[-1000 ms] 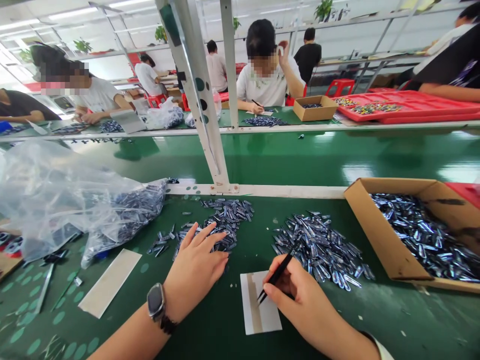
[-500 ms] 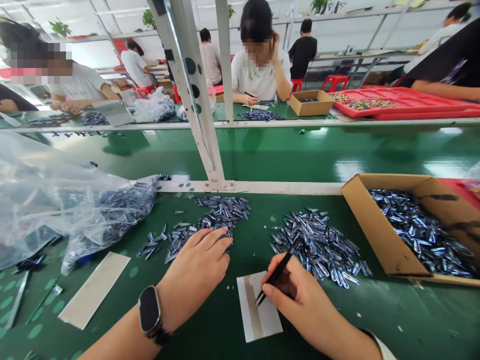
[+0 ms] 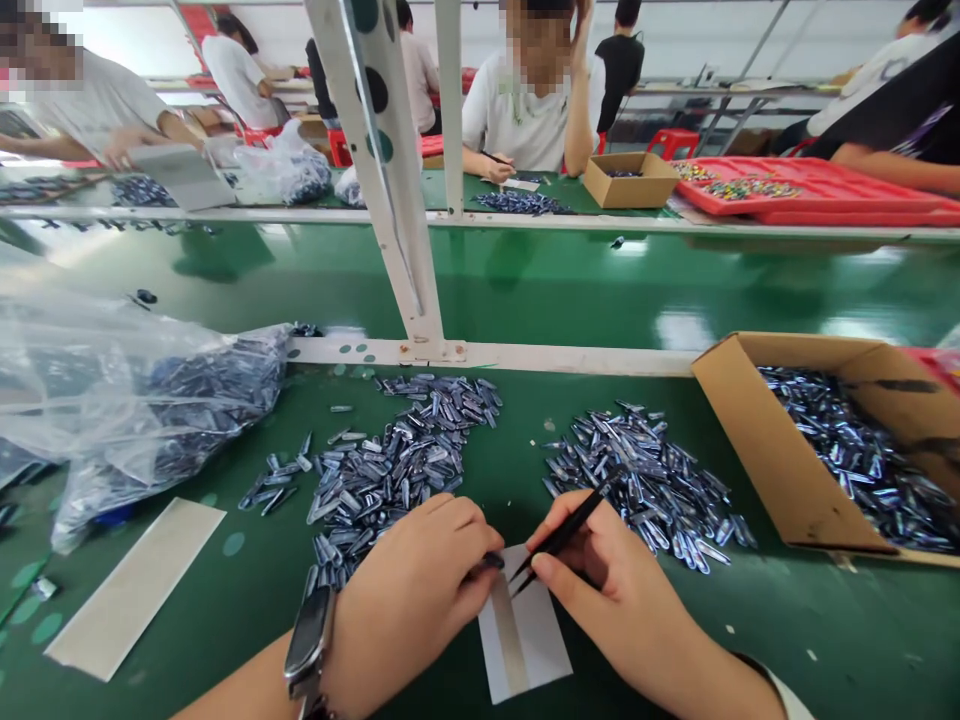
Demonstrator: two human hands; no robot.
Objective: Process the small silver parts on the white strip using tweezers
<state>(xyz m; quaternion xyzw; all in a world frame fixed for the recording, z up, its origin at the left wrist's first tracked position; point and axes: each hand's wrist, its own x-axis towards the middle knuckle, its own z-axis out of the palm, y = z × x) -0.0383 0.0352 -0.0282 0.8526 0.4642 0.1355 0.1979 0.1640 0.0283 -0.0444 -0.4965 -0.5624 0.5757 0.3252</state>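
My left hand [image 3: 427, 590], with a dark watch [image 3: 309, 635] on the wrist, pinches a small dark clip-like piece [image 3: 493, 560] above the upper left edge of a white card [image 3: 544, 640]. A beige strip runs down that card. In my right hand [image 3: 600, 580] are black tweezers [image 3: 562, 530], their tips slightly apart over the strip. Beyond my left hand spreads a pile of dark shiny pieces [image 3: 405, 450]. A second pile [image 3: 637, 480] of similar pieces lies just past my right hand.
An open cardboard box [image 3: 787, 470] of dark pieces stands at the right. On the left are a clear plastic bag [image 3: 172, 410] of pieces and a beige strip card [image 3: 139, 590]. A slanted white post [image 3: 390, 200] rises from the rail. People sit across the green belt [image 3: 555, 290].
My left hand has moved from the left pile toward the white card and has closed on a small dark piece. The tweezers stay over the card. The view has tilted down slightly.
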